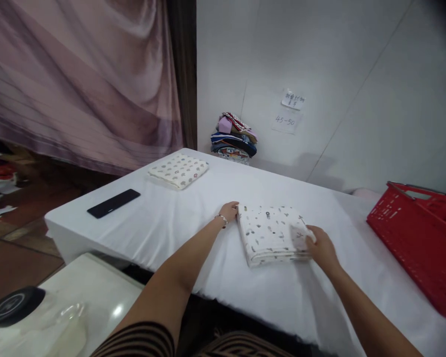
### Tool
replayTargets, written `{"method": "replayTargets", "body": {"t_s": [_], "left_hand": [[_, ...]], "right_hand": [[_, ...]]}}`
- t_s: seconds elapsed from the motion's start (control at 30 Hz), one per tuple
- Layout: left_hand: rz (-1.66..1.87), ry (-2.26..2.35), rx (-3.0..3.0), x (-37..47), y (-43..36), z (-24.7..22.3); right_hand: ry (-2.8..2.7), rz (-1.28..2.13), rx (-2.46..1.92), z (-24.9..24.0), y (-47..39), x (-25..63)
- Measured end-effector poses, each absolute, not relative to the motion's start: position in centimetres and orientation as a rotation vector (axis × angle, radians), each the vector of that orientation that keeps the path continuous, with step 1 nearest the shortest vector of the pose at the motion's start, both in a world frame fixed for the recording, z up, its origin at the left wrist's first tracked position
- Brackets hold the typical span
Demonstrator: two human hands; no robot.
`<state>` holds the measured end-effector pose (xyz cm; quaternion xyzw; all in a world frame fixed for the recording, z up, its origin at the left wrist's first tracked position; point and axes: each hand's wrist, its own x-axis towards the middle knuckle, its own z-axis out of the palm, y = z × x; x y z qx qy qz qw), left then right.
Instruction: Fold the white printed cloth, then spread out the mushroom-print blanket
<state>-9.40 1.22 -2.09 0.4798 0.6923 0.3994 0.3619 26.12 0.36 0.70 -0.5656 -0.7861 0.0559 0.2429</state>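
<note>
A thick white cloth (pixel 271 228) printed with small motifs lies folded in layers on the white-covered table (pixel 215 183). At its far left corner, my left hand (pixel 229 210), with a bracelet at the wrist, closes on the edge; its fingertips are partly hidden. My right hand (pixel 322 246) pinches the right edge of the same cloth between thumb and fingers, lifting the top layer a little there. A second folded cloth (pixel 179 171), cream with grey prints, rests flat near the table's far left corner.
A black flat object (pixel 113 203) lies on the table's left part. At the right stands a red plastic basket (pixel 416 243). Stacked fabrics (pixel 234 139) rise behind the table by the wall. A white surface (pixel 107 292) holding a black round object (pixel 15 306) is lower left.
</note>
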Motion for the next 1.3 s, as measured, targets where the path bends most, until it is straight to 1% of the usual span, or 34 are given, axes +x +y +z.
{"method": "replayTargets", "body": {"t_s": [0.1,0.17,0.33,0.47,0.6,0.77,0.83,0.9,1.0,1.07,1.17,1.3], "left_hand": [[0.998,1.841,1.339,-9.6,1.2,-2.0],[0.963,1.872,1.403,-9.8,1.2,-1.8],[0.903,1.999,1.462,-10.1,1.5,-1.6],[0.896,2.067,1.446,-10.0,1.9,-1.7],[0.881,2.026,1.403,-10.1,2.0,-1.7],[0.92,1.947,1.374,-10.5,1.4,-1.0],[0.947,1.928,1.371,-10.5,0.3,-0.8],[0.959,1.915,1.364,-10.2,-1.4,-0.8],[0.94,1.881,1.358,-9.0,-5.0,-1.0],[0.896,1.841,1.393,-7.8,-7.7,-1.2],[0.809,1.793,1.494,-5.8,-11.0,-1.2],[0.744,1.816,1.582,-3.3,-13.4,-0.6]], "right_hand": [[-2.323,0.25,-1.183,0.4,-1.4,21.3],[-2.447,0.316,-1.101,-0.3,-2.4,18.8],[-2.729,0.323,-1.17,-1.8,-3.3,16.9],[-2.754,0.271,-1.176,-2.0,-3.4,17.3],[-2.744,0.249,-1.186,-1.9,-3.4,17.2],[-2.749,0.368,-1.195,-1.1,-3.1,17.1],[-2.705,0.459,-1.209,-0.3,-3.3,17.1],[-2.631,0.472,-1.163,0.4,-3.9,17.0],[-2.599,0.408,-0.929,0.9,-5.4,16.8],[-2.606,0.391,-0.787,0.6,-6.2,16.9],[-2.566,0.357,-0.711,-0.4,-6.9,17.4],[-2.538,0.321,-0.615,-1.2,-6.9,18.3]]}}
